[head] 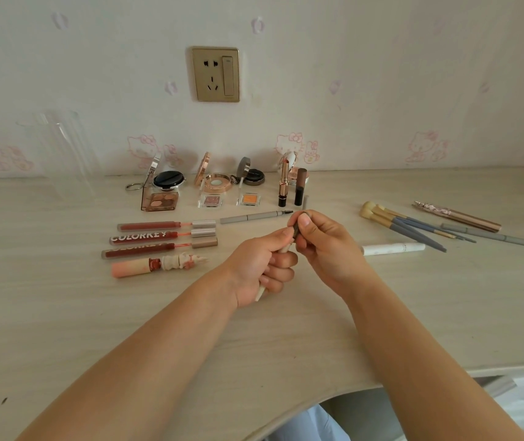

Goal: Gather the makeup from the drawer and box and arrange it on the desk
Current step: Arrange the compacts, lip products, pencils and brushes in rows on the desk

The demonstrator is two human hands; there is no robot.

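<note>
Left hand (262, 265) fingers grip a cream pencil (260, 292); right hand (321, 246) fingers pinch its dark cap (297, 232) above the counter (254, 345). Behind, 1 open palette (160, 200) shows 4 eyeshadow pans.

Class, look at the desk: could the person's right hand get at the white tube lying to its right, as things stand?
Probably not at once: the right hand pinches the dark end of a pencil. The white tube lies near, unobstructed.
</note>
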